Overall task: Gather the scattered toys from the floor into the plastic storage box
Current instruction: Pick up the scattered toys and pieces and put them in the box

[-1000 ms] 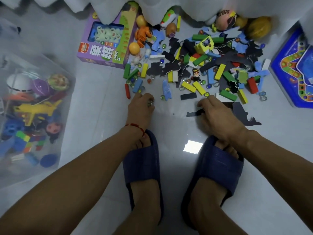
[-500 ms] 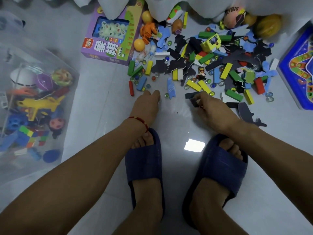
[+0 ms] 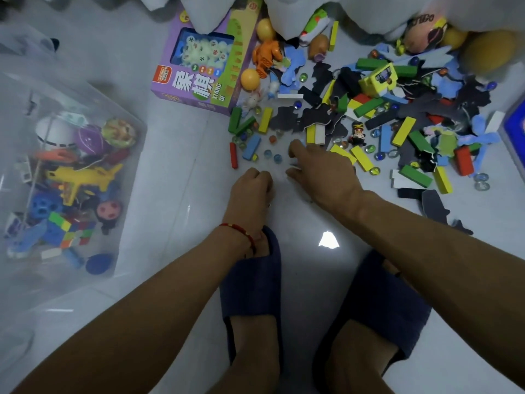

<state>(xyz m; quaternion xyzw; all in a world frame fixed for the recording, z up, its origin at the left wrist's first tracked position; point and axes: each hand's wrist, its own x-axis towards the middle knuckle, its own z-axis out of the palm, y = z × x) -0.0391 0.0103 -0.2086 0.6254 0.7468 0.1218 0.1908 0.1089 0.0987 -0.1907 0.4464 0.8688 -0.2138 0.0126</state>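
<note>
Toys lie scattered on the pale floor ahead: coloured wooden blocks [image 3: 362,158], glass marbles [image 3: 277,158], dark foam cut-outs [image 3: 315,116], and a small figurine [image 3: 358,134]. The clear plastic storage box [image 3: 133,194] stands at the left, partly filled with toys. My left hand [image 3: 251,191] rests on the floor with its fingers curled under; earlier a marble showed between them, but its contents are hidden now. My right hand [image 3: 318,169] reaches forward-left, fingers stretched over the floor beside the marbles, covering a blue foam piece.
A purple game box [image 3: 204,69] lies beyond the hands, with orange balls [image 3: 250,78] beside it. A blue game board [image 3: 515,129] sits at the right edge. White cloth [image 3: 355,12] hangs over the far toys. My feet in blue slippers [image 3: 252,280] stand just behind the hands.
My right hand has moved left from the black foam piece toward the marbles near the blue foam piece. My left hand has drawn back slightly and curled tighter.
</note>
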